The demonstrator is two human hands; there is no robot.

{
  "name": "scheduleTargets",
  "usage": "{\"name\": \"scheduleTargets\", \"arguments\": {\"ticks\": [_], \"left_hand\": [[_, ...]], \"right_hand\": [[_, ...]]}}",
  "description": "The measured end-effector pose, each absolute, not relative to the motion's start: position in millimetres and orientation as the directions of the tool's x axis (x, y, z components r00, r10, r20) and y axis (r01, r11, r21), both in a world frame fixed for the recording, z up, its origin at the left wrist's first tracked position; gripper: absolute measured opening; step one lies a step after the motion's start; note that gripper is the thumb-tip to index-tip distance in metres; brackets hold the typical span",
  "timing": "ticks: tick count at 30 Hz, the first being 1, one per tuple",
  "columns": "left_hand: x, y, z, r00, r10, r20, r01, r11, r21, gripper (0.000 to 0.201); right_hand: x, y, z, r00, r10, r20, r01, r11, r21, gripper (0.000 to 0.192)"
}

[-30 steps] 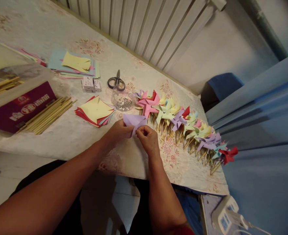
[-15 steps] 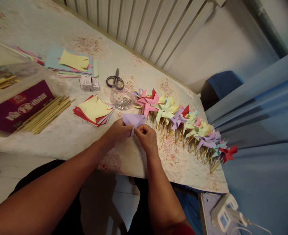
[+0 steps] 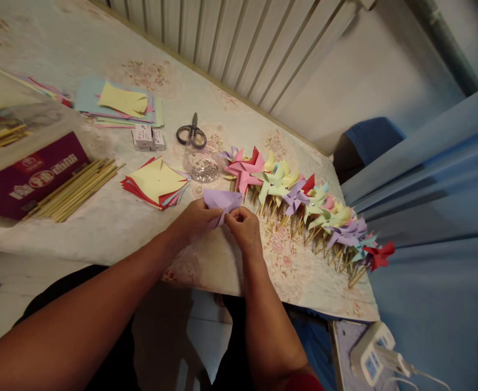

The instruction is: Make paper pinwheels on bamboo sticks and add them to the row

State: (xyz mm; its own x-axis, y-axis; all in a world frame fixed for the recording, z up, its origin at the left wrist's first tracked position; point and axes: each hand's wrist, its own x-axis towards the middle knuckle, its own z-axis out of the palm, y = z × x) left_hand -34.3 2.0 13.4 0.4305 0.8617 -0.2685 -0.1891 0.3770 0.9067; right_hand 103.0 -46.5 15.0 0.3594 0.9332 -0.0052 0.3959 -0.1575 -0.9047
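Paper: a lilac sheet (image 3: 221,200), thin and matte, partly folded into pointed flaps, was held just above the table's near edge.
Left hand: the left hand (image 3: 196,219) was closed on the sheet's left side, thumb on top.
Right hand: the right hand (image 3: 244,229) pinched the sheet's lower right flap between thumb and fingertips; the two hands nearly touched.
Table: the table (image 3: 112,228) wore a pale, glossy cloth with a faded flower print.
Pinwheels: a row of finished paper pinwheels (image 3: 304,203) on thin wooden sticks, in pink, green, yellow, lilac and red, lay just right of the hands.
Squares: a loose stack of coloured paper squares (image 3: 155,182), yellow on top, lay left of the sheet.
Sticks: a bundle of pale wooden sticks (image 3: 74,190) lay beside a maroon box (image 3: 29,176).
Dish: a clear dish (image 3: 200,163) of shiny pins sat beyond the sheet, with metal scissors (image 3: 190,133) behind it.
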Motion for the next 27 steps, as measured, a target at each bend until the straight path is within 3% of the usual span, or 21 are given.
{"name": "scheduleTargets", "arguments": {"ticks": [13,27], "left_hand": [[-32.8,1.6,16.4,0.421,0.86,-0.29,-0.18,0.392,0.902,0.017],[-32.5,1.4,14.4,0.389,0.88,-0.272,-0.17,0.358,0.918,0.022]], "right_hand": [[102.1,-47.4,18.1,0.346,0.938,-0.012,0.432,-0.171,-0.885,0.017],[101.3,-46.3,17.5,0.359,0.93,-0.076,0.338,-0.206,-0.918,0.021]]}}
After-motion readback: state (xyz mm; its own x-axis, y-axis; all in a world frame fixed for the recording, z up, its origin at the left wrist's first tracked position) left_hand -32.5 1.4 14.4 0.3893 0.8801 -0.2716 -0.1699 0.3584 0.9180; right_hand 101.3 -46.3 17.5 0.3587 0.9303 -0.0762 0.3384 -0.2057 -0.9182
